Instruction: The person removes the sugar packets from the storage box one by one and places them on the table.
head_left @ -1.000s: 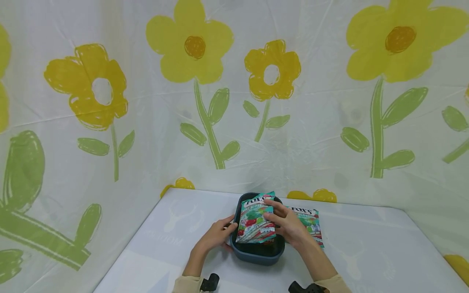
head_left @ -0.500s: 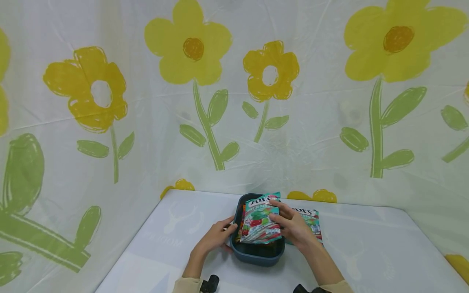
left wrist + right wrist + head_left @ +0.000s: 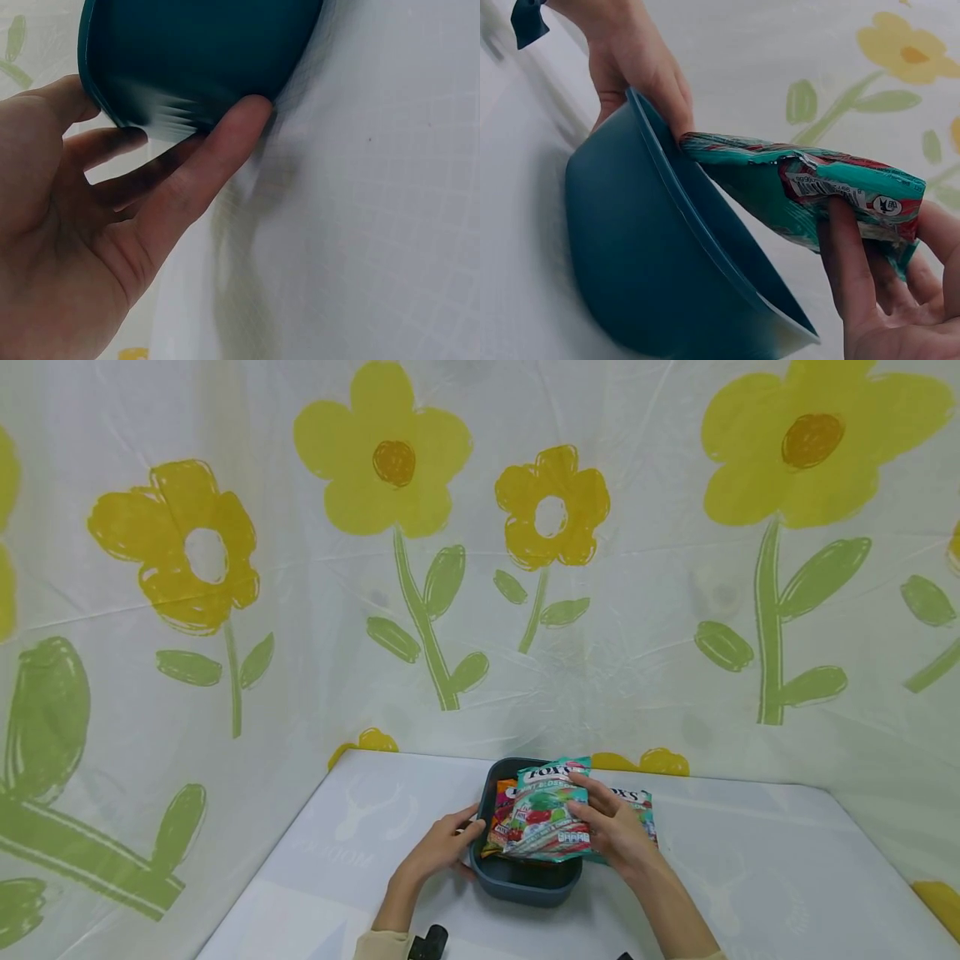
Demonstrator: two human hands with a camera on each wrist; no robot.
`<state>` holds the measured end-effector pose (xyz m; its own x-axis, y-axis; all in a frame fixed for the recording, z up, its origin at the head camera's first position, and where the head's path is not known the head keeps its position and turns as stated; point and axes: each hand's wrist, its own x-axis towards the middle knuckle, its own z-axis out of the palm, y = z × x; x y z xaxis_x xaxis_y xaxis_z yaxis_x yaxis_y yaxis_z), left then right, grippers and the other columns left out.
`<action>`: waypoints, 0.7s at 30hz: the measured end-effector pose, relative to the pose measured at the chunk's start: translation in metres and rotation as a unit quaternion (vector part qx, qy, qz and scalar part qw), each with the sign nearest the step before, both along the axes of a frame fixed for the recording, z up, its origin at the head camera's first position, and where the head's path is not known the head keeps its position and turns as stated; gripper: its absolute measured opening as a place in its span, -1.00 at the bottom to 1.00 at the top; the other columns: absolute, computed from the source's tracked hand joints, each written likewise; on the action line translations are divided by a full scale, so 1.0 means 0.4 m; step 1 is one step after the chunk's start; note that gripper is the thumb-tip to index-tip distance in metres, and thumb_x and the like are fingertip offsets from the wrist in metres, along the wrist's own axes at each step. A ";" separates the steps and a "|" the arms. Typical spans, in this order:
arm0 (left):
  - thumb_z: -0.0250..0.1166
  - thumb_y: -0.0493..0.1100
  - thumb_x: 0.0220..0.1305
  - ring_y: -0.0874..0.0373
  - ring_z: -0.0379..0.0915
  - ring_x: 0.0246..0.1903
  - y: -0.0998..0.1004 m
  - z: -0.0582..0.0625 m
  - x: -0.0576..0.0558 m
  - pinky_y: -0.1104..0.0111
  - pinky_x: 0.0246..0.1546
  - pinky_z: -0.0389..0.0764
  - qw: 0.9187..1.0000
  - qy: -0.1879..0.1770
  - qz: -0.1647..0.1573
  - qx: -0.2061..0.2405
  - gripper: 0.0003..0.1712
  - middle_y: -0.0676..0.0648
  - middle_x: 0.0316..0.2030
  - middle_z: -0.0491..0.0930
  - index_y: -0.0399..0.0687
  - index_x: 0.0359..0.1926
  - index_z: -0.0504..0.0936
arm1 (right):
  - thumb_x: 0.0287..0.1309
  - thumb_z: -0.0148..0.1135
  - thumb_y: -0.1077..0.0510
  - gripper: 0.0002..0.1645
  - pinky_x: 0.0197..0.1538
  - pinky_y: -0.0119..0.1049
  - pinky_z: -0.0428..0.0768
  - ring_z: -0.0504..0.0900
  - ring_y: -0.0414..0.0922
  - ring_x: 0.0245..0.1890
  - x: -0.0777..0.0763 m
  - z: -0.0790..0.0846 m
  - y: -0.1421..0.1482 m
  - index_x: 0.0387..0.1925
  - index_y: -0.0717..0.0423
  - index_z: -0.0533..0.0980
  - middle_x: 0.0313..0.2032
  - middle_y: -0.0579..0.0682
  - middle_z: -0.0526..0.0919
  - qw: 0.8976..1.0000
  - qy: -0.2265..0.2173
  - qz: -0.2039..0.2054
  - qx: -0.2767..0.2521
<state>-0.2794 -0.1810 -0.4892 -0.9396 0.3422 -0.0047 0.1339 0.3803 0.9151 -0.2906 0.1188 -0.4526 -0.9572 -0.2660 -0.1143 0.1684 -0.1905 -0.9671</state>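
Note:
My left hand [image 3: 447,837] holds the left side of a dark blue-green plastic basin [image 3: 525,893]. In the left wrist view its fingers lie against the outer wall of the basin [image 3: 195,60]. With thumb and fingers, my right hand [image 3: 618,831] grips a green and red Fox's candy bag [image 3: 547,814], tilted above the basin's opening. Its barcode side shows on the candy bag [image 3: 810,187] in the right wrist view. Beneath it, inside the basin, lies an orange-red candy bag [image 3: 497,839], partly covered by the raised one.
Another green Fox's bag [image 3: 643,814] lies on the white table [image 3: 750,877] right of the basin, partly behind the right hand. A flower-printed curtain [image 3: 637,610] rises behind the table's back edge.
My right hand has shifted the green candy bag to the right across the basin, uncovering more of the orange-red bag. The left hand has kept its place on the basin.

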 end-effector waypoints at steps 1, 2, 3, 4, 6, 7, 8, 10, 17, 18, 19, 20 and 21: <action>0.02 0.04 0.51 -0.18 0.51 0.09 0.000 -0.001 0.000 0.21 -0.41 0.75 1.000 -0.001 0.000 0.001 -0.34 -0.41 0.22 0.44 -0.17 0.48 0.17 | 0.27 0.28 0.06 -0.31 0.05 -0.19 0.70 0.59 -0.02 0.03 0.002 0.000 0.003 0.40 -0.18 0.31 0.34 0.05 0.33 1.000 0.000 -0.002 0.000; 0.02 0.03 0.51 -0.18 0.51 0.09 0.000 -0.001 0.000 0.21 -0.41 0.75 1.000 -0.002 -0.001 0.002 -0.34 -0.41 0.23 0.44 -0.17 0.48 0.17 | 0.25 0.30 0.06 -0.31 0.05 -0.18 0.70 0.59 -0.02 0.03 0.004 0.000 0.006 0.39 -0.18 0.32 0.34 0.05 0.33 1.000 -0.003 -0.007 -0.002; 0.02 0.03 0.51 -0.18 0.51 0.10 0.000 -0.002 -0.001 0.21 -0.42 0.75 1.000 -0.002 -0.001 0.003 -0.34 -0.41 0.23 0.43 -0.17 0.48 0.17 | 0.25 0.29 0.06 -0.31 0.07 -0.16 0.70 0.58 -0.01 0.04 0.005 0.000 0.009 0.39 -0.19 0.32 0.35 0.05 0.32 1.000 -0.004 -0.006 -0.004; 0.01 0.03 0.52 -0.18 0.51 0.10 0.000 -0.002 -0.001 0.22 -0.42 0.75 1.000 -0.002 -0.001 0.003 -0.34 -0.41 0.24 0.43 -0.17 0.48 0.17 | 0.24 0.30 0.05 -0.31 0.07 -0.14 0.70 0.59 0.00 0.04 0.007 0.001 0.013 0.39 -0.19 0.33 0.35 0.05 0.33 1.000 -0.006 -0.009 -0.006; 0.01 0.03 0.52 -0.19 0.51 0.10 0.000 -0.003 -0.001 0.23 -0.41 0.75 1.000 -0.003 -0.001 0.003 -0.34 -0.42 0.25 0.41 -0.17 0.49 0.16 | 0.25 0.29 0.05 -0.31 0.08 -0.11 0.69 0.58 0.00 0.05 0.009 0.001 0.021 0.39 -0.20 0.32 0.35 0.05 0.32 1.000 -0.006 -0.008 -0.005; 0.01 0.03 0.52 -0.19 0.52 0.10 0.000 -0.003 -0.002 0.23 -0.41 0.75 1.000 -0.003 -0.001 0.002 -0.34 -0.43 0.25 0.41 -0.17 0.49 0.16 | 0.26 0.28 0.05 -0.31 0.08 -0.11 0.69 0.58 0.00 0.06 0.010 0.001 0.025 0.39 -0.20 0.31 0.35 0.04 0.32 1.000 -0.006 -0.008 -0.003; 0.01 0.03 0.52 -0.20 0.52 0.10 0.000 -0.003 -0.002 0.23 -0.41 0.75 1.000 -0.003 -0.001 0.002 -0.34 -0.43 0.25 0.41 -0.17 0.49 0.16 | 0.27 0.28 0.05 -0.31 0.08 -0.10 0.69 0.58 -0.01 0.06 0.011 0.001 0.030 0.40 -0.21 0.31 0.35 0.04 0.32 1.000 -0.007 -0.008 -0.001; 0.01 0.03 0.52 -0.20 0.52 0.09 0.001 -0.003 -0.002 0.23 -0.40 0.75 1.000 -0.005 0.000 0.002 -0.34 -0.43 0.25 0.40 -0.17 0.49 0.16 | 0.29 0.26 0.05 -0.32 0.08 -0.11 0.69 0.58 -0.01 0.06 0.013 0.001 0.039 0.40 -0.20 0.29 0.34 0.03 0.32 1.000 -0.006 -0.006 0.000; 0.03 0.04 0.51 -0.19 0.52 0.09 0.000 -0.006 -0.001 0.24 -0.36 0.75 1.000 -0.007 0.003 0.003 -0.33 -0.43 0.24 0.42 -0.17 0.48 0.17 | 0.31 0.23 0.04 -0.32 0.09 -0.16 0.68 0.55 -0.03 0.08 0.023 0.001 0.074 0.42 -0.22 0.28 0.33 -0.02 0.31 1.000 -0.002 -0.016 0.006; 0.03 0.04 0.51 -0.19 0.52 0.09 -0.001 -0.007 -0.001 0.25 -0.35 0.75 1.000 -0.007 0.003 0.003 -0.33 -0.42 0.24 0.42 -0.17 0.48 0.17 | 0.31 0.23 0.04 -0.32 0.09 -0.17 0.68 0.55 -0.04 0.08 0.024 0.001 0.079 0.42 -0.22 0.28 0.33 -0.03 0.32 1.000 -0.003 -0.018 0.006; 0.03 0.04 0.50 -0.19 0.52 0.09 -0.001 -0.007 -0.001 0.24 -0.36 0.75 1.000 -0.007 0.004 0.005 -0.33 -0.42 0.23 0.43 -0.16 0.48 0.17 | 0.32 0.23 0.04 -0.32 0.09 -0.18 0.68 0.55 -0.04 0.08 0.026 0.000 0.084 0.42 -0.22 0.27 0.32 -0.03 0.32 1.000 -0.001 -0.021 0.007; 0.03 0.04 0.50 -0.19 0.52 0.09 -0.002 -0.008 -0.002 0.24 -0.37 0.75 1.000 -0.007 0.003 0.007 -0.33 -0.42 0.22 0.44 -0.16 0.48 0.17 | 0.32 0.22 0.03 -0.32 0.09 -0.19 0.68 0.55 -0.05 0.08 0.027 -0.001 0.088 0.42 -0.22 0.27 0.31 -0.05 0.33 1.000 -0.002 -0.022 0.006; 0.03 0.04 0.51 -0.19 0.52 0.09 -0.003 -0.009 -0.002 0.24 -0.38 0.75 1.000 -0.008 0.002 0.008 -0.33 -0.41 0.21 0.45 -0.15 0.49 0.17 | 0.32 0.22 0.04 -0.32 0.09 -0.20 0.68 0.55 -0.05 0.08 0.029 -0.002 0.093 0.42 -0.22 0.27 0.29 -0.06 0.34 1.000 -0.002 -0.024 0.004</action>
